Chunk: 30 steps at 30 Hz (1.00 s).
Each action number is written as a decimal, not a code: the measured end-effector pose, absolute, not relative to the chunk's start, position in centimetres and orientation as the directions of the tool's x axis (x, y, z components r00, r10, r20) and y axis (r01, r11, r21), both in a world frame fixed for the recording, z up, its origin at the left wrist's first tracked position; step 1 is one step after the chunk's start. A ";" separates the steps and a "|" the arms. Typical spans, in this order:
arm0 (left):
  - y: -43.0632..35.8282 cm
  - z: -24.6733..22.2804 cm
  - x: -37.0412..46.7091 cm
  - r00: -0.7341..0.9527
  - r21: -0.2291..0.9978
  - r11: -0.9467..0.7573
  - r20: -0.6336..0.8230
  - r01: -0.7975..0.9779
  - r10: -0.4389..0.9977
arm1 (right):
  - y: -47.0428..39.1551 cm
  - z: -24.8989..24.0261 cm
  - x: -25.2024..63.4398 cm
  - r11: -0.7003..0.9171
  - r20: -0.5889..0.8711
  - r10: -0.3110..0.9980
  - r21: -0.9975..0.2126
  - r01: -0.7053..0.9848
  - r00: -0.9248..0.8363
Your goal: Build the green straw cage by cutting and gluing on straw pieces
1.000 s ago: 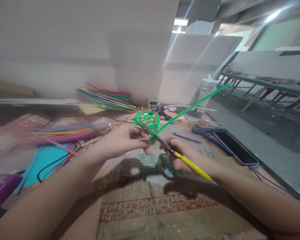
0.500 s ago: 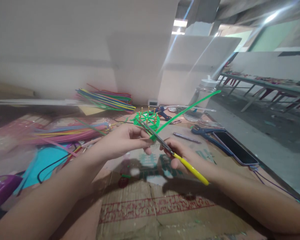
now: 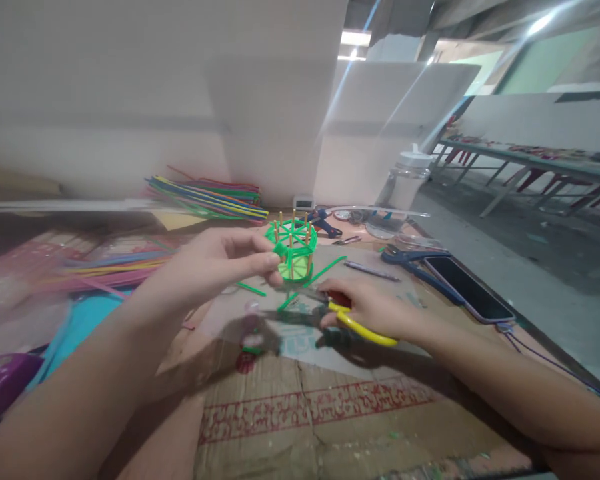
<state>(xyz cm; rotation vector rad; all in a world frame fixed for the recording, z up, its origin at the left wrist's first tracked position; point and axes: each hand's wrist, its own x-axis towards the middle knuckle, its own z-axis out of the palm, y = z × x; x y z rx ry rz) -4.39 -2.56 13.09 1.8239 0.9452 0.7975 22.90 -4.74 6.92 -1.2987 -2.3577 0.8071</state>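
Observation:
My left hand (image 3: 240, 259) pinches a small folded green piece (image 3: 280, 251), which looks cut from a pipe cleaner, between thumb and fingers. Right behind it stands a round green frame (image 3: 307, 248) with upright wooden sticks and spokes; the fingers partly cover it. My right hand (image 3: 360, 307) is closed round yellow-handled scissors (image 3: 367, 331), their blades pointing left and blurred. Below the blades a long green strip (image 3: 325, 271) lies slantwise on the white sheet. A shorter green strip (image 3: 251, 289) rests under my left hand.
Coloured pipe cleaners (image 3: 210, 198) are bundled at the back left. A pen (image 3: 371, 270), blue-handled pliers (image 3: 420, 267) and a phone (image 3: 467, 288) lie at right. A clear bottle (image 3: 403, 183) stands behind. A purple object (image 3: 10, 380) sits at the left edge.
The long green strip was between the scissor blades and my left fingers; now it lies separate on the sheet. The scissors have dropped lower, and my left hand has moved left with the small piece.

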 end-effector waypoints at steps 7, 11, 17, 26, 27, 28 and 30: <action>-1.6 12.2 -3.3 0.532 0.924 -0.260 0.075 0.282 0.843 | -5.4 5.7 22.6 0.624 -0.054 0.708 -0.420 0.659 -0.704; -1.1 11.8 -3.4 0.520 0.874 -0.329 0.106 0.357 0.847 | -5.0 5.9 22.6 0.698 0.028 0.665 -0.378 0.608 -0.746; -0.6 11.3 -3.4 0.512 0.871 -0.339 0.122 0.356 0.851 | -2.6 4.6 21.0 0.738 0.151 0.674 -0.123 0.663 -0.723; 0.1 10.0 -3.3 0.559 0.692 -0.393 -0.018 0.606 0.829 | -0.6 3.4 18.9 0.779 0.081 0.611 0.112 0.617 -0.787; 0.2 9.8 -3.4 0.548 0.649 -0.401 -0.030 0.646 0.836 | -0.7 3.4 18.9 0.775 0.093 0.614 0.119 0.621 -0.784; 0.4 9.6 -3.5 0.542 0.605 -0.413 -0.038 0.681 0.839 | -0.9 3.4 19.0 0.767 0.109 0.621 0.117 0.631 -0.776; 0.6 9.3 -3.5 0.542 0.526 -0.443 -0.042 0.726 0.839 | -1.4 3.5 19.4 0.733 0.157 0.657 0.095 0.673 -0.738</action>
